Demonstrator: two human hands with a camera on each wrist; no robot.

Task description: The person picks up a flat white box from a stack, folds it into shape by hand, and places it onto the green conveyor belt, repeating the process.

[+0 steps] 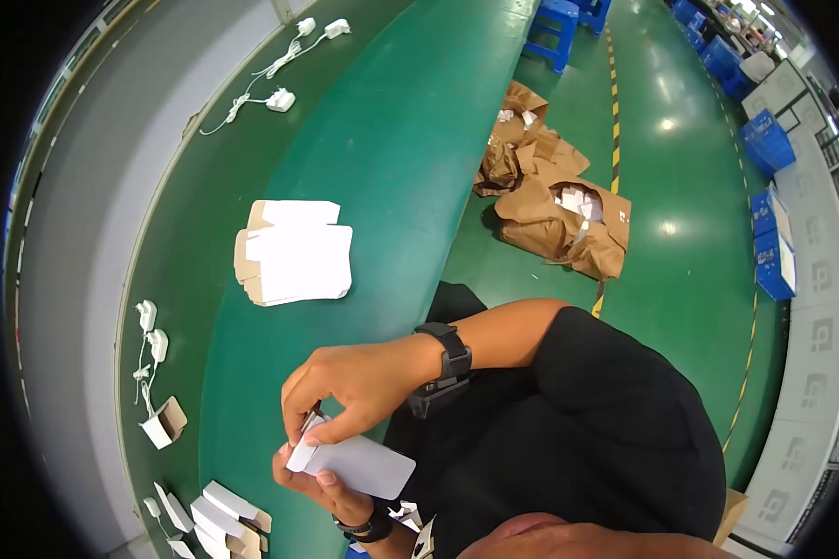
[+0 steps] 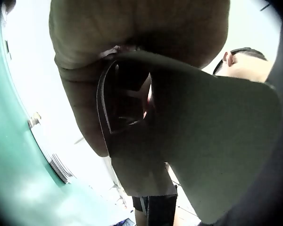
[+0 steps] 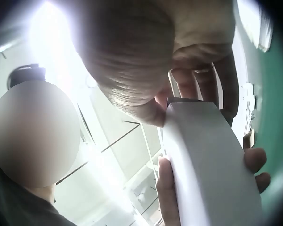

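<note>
1. A workshop hall: a long green desk runs away from the person. Beside it is a glossy green floor marked with a yellow-and-black line.
2. On the floor, far beyond the right hand, lie torn brown paper bags. Blue stools and blue crates stand farther off.
3. The right hand's fingers are curled and pinch the end flap of a white carton box.
4. The left hand cradles that box from beneath, thumb on its top face, fingers wrapped round.
5. The box hangs above the desk's near edge, close to the person's chest.
6. Bare desk lies ahead of both hands, up to a stack of flat white cartons.
7. Out past the left hand, along the far edge, lie white chargers and folded boxes.
</note>
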